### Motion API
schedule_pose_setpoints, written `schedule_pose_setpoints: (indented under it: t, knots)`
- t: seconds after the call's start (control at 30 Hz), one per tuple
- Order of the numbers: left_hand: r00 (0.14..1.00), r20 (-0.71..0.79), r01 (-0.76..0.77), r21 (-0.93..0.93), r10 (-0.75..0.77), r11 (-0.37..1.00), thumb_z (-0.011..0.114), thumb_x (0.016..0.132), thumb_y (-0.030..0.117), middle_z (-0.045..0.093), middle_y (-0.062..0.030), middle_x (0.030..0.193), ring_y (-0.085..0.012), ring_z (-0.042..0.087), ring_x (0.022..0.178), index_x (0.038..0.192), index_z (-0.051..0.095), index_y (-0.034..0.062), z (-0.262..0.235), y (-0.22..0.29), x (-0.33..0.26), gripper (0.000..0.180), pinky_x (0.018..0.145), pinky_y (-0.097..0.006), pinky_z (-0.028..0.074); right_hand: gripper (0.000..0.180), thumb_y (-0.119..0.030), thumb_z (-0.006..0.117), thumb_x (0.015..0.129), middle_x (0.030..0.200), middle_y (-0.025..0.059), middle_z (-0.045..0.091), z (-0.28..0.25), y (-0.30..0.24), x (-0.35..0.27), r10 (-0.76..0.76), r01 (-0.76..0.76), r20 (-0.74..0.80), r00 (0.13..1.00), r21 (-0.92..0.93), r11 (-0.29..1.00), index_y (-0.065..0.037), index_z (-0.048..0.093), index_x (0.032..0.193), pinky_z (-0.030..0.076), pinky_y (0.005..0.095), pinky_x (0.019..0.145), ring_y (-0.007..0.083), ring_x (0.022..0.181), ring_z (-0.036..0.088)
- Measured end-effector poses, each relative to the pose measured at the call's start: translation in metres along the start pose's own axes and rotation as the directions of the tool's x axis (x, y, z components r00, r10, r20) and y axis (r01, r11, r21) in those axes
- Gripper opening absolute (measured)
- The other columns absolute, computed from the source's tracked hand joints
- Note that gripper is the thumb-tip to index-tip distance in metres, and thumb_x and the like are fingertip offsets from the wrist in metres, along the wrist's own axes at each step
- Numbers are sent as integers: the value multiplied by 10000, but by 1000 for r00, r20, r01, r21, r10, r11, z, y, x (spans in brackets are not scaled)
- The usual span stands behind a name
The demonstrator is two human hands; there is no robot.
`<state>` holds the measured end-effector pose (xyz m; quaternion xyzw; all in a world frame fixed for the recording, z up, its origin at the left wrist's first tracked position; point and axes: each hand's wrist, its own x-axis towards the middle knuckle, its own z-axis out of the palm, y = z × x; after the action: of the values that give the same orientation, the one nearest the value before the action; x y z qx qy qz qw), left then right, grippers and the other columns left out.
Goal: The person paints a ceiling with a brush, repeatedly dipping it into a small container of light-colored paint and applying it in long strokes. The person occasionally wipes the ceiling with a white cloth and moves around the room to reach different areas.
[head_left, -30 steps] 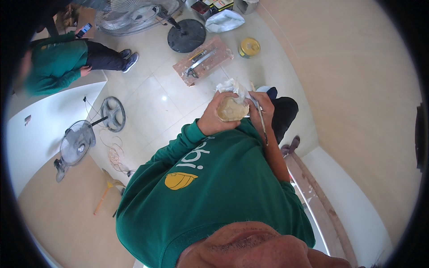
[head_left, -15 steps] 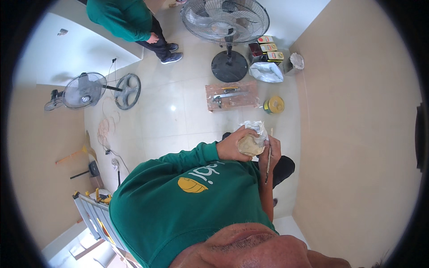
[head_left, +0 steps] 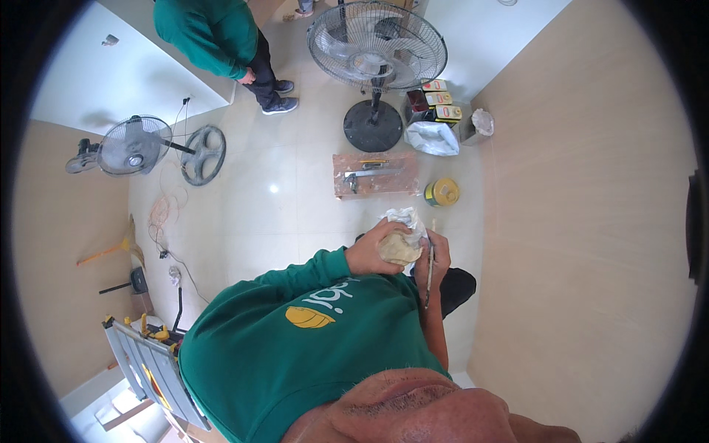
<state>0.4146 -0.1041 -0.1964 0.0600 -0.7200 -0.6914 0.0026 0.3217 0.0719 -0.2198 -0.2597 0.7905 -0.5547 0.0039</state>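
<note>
left hand (head_left: 373, 253) grasping beige lump (head_left: 399, 249) in white wrap (head_left: 403, 218); right hand (head_left: 437, 255) grasping thin brush (head_left: 429, 266); yellow tin (head_left: 442, 193) on floor.

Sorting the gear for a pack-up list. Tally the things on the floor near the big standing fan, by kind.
Standing fans: 1, big standing fan
Small fans lying down: 1, small fan
Loose fan guards: 1, fan guard
Round yellow tins: 1, yellow tin
Boards with tools on them: 1, board
Rectangular cans by the wall: 3, cans
Total: 8
</note>
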Motion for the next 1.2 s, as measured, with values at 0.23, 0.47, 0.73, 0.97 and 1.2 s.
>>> schedule_pose_setpoints:
  t: [0.23,0.47,0.73,0.97,1.2]
  knots:
    - [994,-105,-43,-42,39,998,906,696,158,507,-128,1339,-239,510,1295,1389,516,43,-13,1,-12,803,1132,-354,389,187,-48,669,967,996,179,679,11,-15,18,-27,24,47,999,65,998,38,698,1130,532,363,830,291,911,677]
    - [974,-222,-64,-57,50,996,909,688,137,558,-93,1276,-211,572,1210,1370,527,43,-29,2,-26,787,1065,-346,453,169,-70,648,986,996,182,696,28,-14,36,-94,94,99,991,9,996,33,701,1109,536,358,820,291,902,690]
    - [938,-334,51,-142,-97,988,896,672,103,600,-102,1253,-194,598,1173,1374,499,16,-43,-4,-15,811,1033,-342,483,489,-390,523,1058,880,168,704,42,119,112,391,-401,216,895,7,916,0,593,1345,546,382,750,235,790,700]
    - [850,-510,150,-9,-134,989,880,678,95,602,-123,1265,-225,608,1179,1367,499,6,-32,11,10,793,1044,-361,485,672,-406,537,992,1088,324,695,80,260,208,312,-172,311,898,-406,898,-22,375,1519,541,518,903,484,1021,685]
    - [739,-627,222,-117,-246,968,863,691,50,598,-131,1288,-225,610,1181,1390,479,-7,-21,23,86,799,1042,-360,489,798,-419,570,928,1340,328,608,100,326,291,645,-482,358,675,-448,753,-39,304,1577,465,486,1072,473,1244,596]
